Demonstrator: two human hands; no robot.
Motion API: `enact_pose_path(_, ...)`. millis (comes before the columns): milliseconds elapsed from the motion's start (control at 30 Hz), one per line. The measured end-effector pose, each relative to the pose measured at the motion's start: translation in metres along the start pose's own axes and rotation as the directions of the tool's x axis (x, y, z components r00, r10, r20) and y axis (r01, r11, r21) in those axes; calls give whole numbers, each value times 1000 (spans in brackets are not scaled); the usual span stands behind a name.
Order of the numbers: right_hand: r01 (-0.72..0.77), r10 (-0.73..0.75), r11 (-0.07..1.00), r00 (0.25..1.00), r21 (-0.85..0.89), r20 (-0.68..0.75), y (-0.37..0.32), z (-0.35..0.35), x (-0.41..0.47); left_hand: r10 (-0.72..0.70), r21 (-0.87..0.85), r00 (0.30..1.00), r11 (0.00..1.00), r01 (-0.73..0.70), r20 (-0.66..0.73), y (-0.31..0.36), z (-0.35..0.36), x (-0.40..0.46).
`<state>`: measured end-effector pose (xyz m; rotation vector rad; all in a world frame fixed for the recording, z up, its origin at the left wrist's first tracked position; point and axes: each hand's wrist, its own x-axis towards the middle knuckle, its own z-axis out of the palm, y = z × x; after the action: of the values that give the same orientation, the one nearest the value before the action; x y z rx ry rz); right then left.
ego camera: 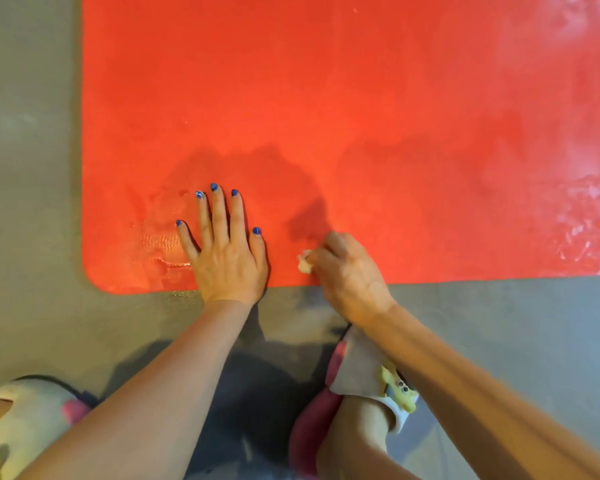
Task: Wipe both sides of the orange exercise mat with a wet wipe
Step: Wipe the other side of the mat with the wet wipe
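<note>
The orange exercise mat [343, 116] lies flat on the grey floor and fills most of the view; its rounded near-left corner is at the lower left. My left hand [224, 251] presses flat on the mat near its front edge, fingers straight and spread. Just to the right, my right hand [347, 271] grips a small crumpled white wet wipe [305, 263] against the mat at the front edge. Only a bit of the wipe shows past my fingers. Wet, shiny streaks mark the mat at the far right and near the left corner.
Grey floor [28, 168] borders the mat on the left and in front. My feet in light slippers with pink and yellow trim sit at the bottom left [25, 414] and bottom centre [364, 379], close to the mat's front edge.
</note>
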<state>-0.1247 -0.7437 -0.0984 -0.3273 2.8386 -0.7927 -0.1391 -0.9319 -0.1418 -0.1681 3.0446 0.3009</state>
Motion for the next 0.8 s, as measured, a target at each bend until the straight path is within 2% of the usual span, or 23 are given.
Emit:
enact_pose_path(67, -212, 211, 977, 960, 13, -185, 31, -18, -2, 5, 14, 1000, 1000, -5, 8, -1, -1, 0)
enact_pose_path(133, -381, 372, 924, 867, 40, -333, 57, -34, -5, 10, 26, 1000, 1000, -10, 9, 2, -2, 1)
enact_pose_path(200, -476, 463, 876, 787, 75, -407, 57, -34, -4, 12, 31, 1000, 999, -12, 15, 3, -1, 0)
enact_pose_path(267, -389, 378, 919, 833, 58, -404, 31, -16, 4, 12, 33, 1000, 999, -12, 15, 2, -1, 0)
enact_pose_path(367, -86, 82, 996, 980, -13, -184, -15, 14, 22, 6, 32, 1000, 999, -7, 15, 1, -1, 1)
enact_pose_path(400, 26, -30, 999, 991, -30, -134, -16, 15, 28, 6, 34, 1000, 999, -7, 16, 1, -1, 0)
enact_pose_path(433, 69, -71, 997, 992, -23, -106, -9, 11, 35, 9, 35, 1000, 999, -10, 15, 0, -1, 1)
enact_pose_path(500, -66, 65, 998, 988, -6, -141, 17, -7, 44, 19, 36, 1000, 999, -20, 10, 1, -1, 1)
enact_pose_path(533, -166, 161, 986, 956, -1, -244, 32, -16, 47, 20, 39, 1000, 999, -20, 6, 1, -1, 1)
enact_pose_path(600, -354, 346, 933, 839, 61, -421, 51, -27, 48, 17, 48, 1000, 999, -18, 7, 1, -2, 0)
enact_pose_path(667, -419, 402, 905, 779, 77, -480, 46, -21, 52, 23, 50, 1000, 998, -23, 8, 1, -1, 0)
enact_pose_path(733, -311, 308, 948, 836, 69, -454, 18, -4, 63, 27, 47, 1000, 999, -27, 2, 1, -1, 0)
enact_pose_path(800, -73, 66, 997, 941, -9, -331, -10, 15, 73, 29, 43, 1000, 999, -29, -5, 1, -1, 1)
